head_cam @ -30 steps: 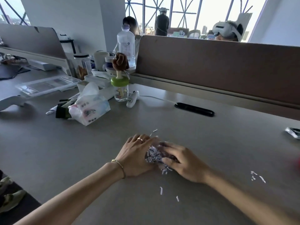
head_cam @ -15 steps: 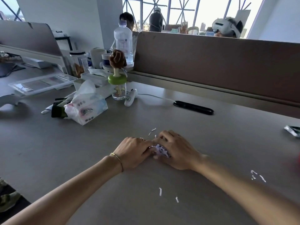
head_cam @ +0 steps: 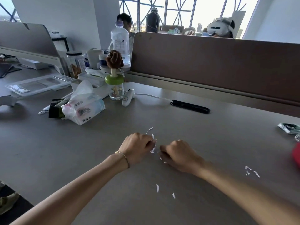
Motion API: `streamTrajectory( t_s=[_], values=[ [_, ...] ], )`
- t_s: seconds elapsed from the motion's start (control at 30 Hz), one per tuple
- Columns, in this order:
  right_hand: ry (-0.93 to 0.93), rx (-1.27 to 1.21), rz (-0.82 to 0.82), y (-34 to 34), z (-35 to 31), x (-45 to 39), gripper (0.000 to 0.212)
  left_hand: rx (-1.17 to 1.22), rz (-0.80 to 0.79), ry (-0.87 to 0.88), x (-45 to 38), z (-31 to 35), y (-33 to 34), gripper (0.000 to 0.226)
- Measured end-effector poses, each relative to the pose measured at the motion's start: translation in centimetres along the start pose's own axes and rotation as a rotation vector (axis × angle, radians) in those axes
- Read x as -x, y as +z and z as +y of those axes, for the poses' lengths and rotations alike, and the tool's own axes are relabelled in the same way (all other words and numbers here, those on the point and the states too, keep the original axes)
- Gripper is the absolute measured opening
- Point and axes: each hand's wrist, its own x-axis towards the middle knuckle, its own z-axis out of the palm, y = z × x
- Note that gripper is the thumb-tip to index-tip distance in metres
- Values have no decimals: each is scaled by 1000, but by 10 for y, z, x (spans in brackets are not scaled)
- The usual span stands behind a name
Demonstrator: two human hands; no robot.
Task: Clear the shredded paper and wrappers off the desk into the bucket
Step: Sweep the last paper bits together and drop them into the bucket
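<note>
My left hand [head_cam: 138, 147] and my right hand [head_cam: 179, 155] sit side by side on the grey desk [head_cam: 48, 151], both with fingers curled inward. White shredded paper strips [head_cam: 153, 150] stick out from my left hand's fingers and hang in the gap between the hands. What my right hand holds is hidden under its curled fingers. Loose scraps lie just beyond my left hand [head_cam: 151, 128], near the front edge [head_cam: 157, 188] and to the right [head_cam: 251, 171]. A wrapper [head_cam: 289, 127] lies at the right edge. A red thing [head_cam: 296, 155] pokes in at the far right.
A tissue pack [head_cam: 82, 109], dark green packet [head_cam: 55, 108], green-lidded jar [head_cam: 116, 88], white device with cable [head_cam: 128, 99] and black bar [head_cam: 190, 107] lie beyond the hands. A brown partition [head_cam: 211, 65] closes the back. People sit behind it.
The hands were pressed together over a bunched pile of shreds; now they have drawn a little apart with curled fingers, and the pile no longer shows between them.
</note>
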Motion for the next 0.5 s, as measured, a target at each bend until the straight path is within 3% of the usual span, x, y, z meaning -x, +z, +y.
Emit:
streamTrajectory(
  t_s=[0.1,0.23,0.5],
  values=[
    [227,-336,117,-8,9,1,44,215,-2,-77,-10,17,0,53],
    [406,-547,267,-34,27,4,58,376,26,-130,-30,47,-2,50],
    [671,-743,462,-118,65,30,50,566,11,-23,-94,151,-15,43]
  ],
)
